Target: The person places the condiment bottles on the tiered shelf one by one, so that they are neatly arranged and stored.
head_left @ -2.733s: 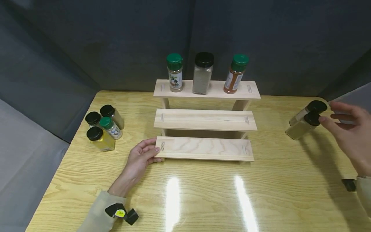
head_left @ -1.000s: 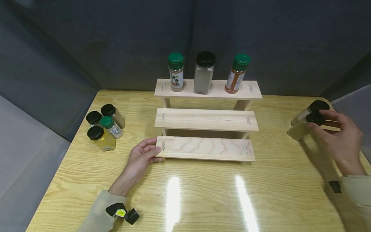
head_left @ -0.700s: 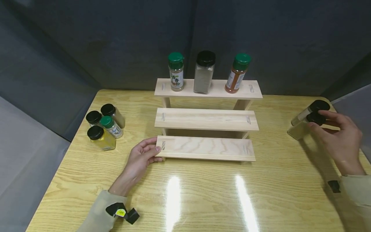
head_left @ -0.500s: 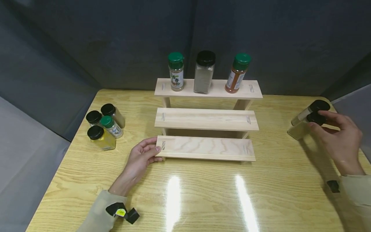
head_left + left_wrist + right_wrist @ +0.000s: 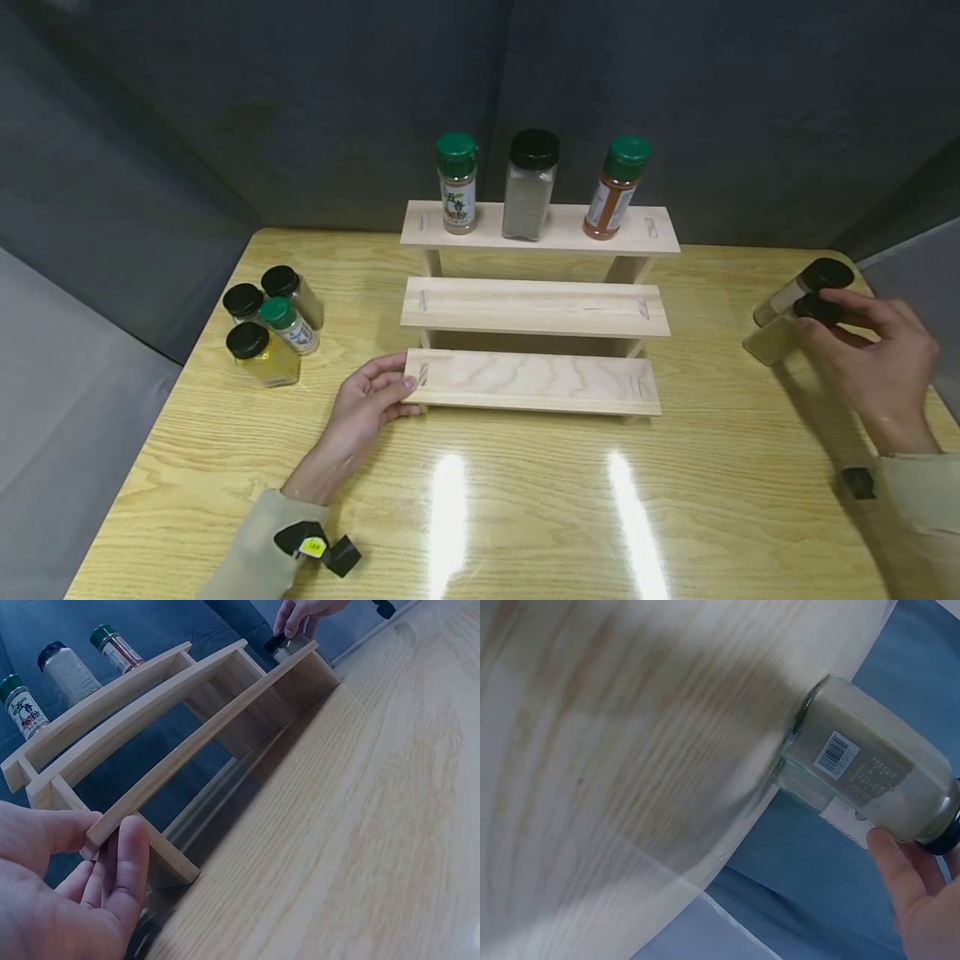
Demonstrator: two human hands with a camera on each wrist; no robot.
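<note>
While two bright streaks of reflected light run up from the near edge of the table (image 5: 360, 542), the left hand (image 5: 363, 404) pinches the near left corner of the lowest shelf (image 5: 536, 382), thumb on top and fingers underneath. The wooden rack that this shelf belongs to stands midway between the table's left and right edges, its three tiers rising toward the far edge.

Close to the right edge, the right hand (image 5: 888, 358) holds a squarish jar (image 5: 772, 340) by its black lid (image 5: 817, 310), between thumb and fingers. The jar's base meets the table, and the right wrist view shows a barcode label (image 5: 836, 754) on its side. Just beyond it, toward the far right corner, is a second black-lidded jar (image 5: 780, 302).

Near the left edge four containers cluster: a yellow jar (image 5: 272, 364) nearest, a small green-capped shaker (image 5: 297, 335) next, then two more black-lidded jars (image 5: 307, 307) toward the far left corner.

Farther back, along the table's far edge, the top shelf (image 5: 555, 225) carries a green-capped bottle (image 5: 458, 204), a tall grey-filled jar (image 5: 528, 204) and a green-capped red bottle (image 5: 606, 208), all apart. Dark cloth (image 5: 337, 100) hangs behind.
</note>
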